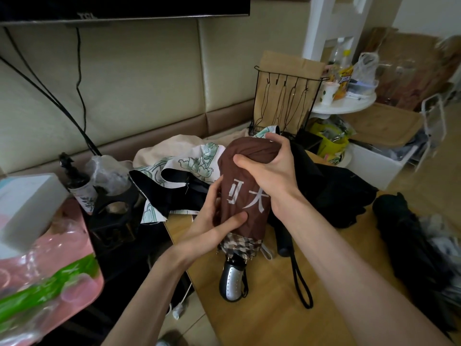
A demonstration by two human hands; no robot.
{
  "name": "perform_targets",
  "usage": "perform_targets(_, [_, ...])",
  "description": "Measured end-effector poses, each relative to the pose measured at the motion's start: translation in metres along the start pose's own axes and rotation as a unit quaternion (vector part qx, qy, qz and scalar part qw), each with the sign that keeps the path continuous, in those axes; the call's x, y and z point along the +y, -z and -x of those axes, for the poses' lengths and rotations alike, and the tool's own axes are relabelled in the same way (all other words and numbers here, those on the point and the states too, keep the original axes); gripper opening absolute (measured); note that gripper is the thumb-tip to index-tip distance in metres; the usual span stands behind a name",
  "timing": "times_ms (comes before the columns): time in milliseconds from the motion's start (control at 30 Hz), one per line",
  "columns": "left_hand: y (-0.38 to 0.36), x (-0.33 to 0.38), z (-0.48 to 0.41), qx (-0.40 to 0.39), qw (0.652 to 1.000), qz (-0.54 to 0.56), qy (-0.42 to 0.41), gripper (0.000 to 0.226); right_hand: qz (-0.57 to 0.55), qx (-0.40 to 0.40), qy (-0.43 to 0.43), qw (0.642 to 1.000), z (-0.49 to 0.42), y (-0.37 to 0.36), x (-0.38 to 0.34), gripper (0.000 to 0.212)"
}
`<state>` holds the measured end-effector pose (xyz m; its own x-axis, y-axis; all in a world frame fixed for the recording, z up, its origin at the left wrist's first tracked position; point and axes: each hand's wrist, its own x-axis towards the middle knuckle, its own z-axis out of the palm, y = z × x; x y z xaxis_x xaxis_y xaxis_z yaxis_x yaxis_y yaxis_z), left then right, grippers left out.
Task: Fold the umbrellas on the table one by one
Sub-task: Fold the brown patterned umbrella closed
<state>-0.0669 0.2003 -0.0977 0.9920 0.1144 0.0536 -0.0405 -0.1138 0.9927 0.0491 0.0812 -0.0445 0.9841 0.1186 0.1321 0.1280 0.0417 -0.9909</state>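
Two bare forearms are seen reaching in from the lower edge, and between them the brown umbrella (245, 196) is held above the wooden tabletop (274, 315), its silver and black handle (233, 280) pointing toward the camera. The left hand (214, 221) is wrapped round the lower side of the bunched canopy, with the thumb pressed flat on the cloth just above the checked hem. The right hand (269, 176) is closed over the upper end, its thumb laid across the front. The shaft appears to be collapsed and the cloth gathered into a roll, but no fastened strap can be made out, so this umbrella is judged nearly folded, with the tightening and tying left to do.

Just behind it a black umbrella (324, 186) is spread loosely on the tabletop, its handle (284, 243) and wrist loop (303, 283) trailing forward. A floral umbrella (194, 161) is heaped to the left and another dark umbrella (404, 228) lies at the right edge; whether that one is folded cannot be told. At least two are therefore judged to remain.

White characters are printed on the brown canopy: "大" can be read, the one beside it being broken by a crease. "TCL" is faintly legible on the screen (86, 15) at the top
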Motion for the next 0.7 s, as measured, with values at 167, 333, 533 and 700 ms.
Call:
perform_targets(167, [-0.012,0.003,0.010,0.278,0.896,-0.292,-0.185,0.097,0.002,0.058,0.009,0.998,0.002,0.001,0.003,0.073])
perform_targets(333, [-0.066,-0.004,0.019,0.255,0.842,-0.429,-0.204,0.085,0.010,0.069,0.018,0.997,0.005,-0.007,0.000,0.065])
perform_targets(533, [-0.067,-0.008,0.007,0.254,0.908,-0.324,-0.081,0.114,-0.053,0.037,-0.037,0.997,0.014,-0.004,-0.010,0.065])
perform_targets(700, [-0.049,-0.006,0.002,0.219,0.958,-0.161,-0.091,0.104,-0.064,-0.063,-0.040,0.995,0.016,0.010,-0.027,0.047])
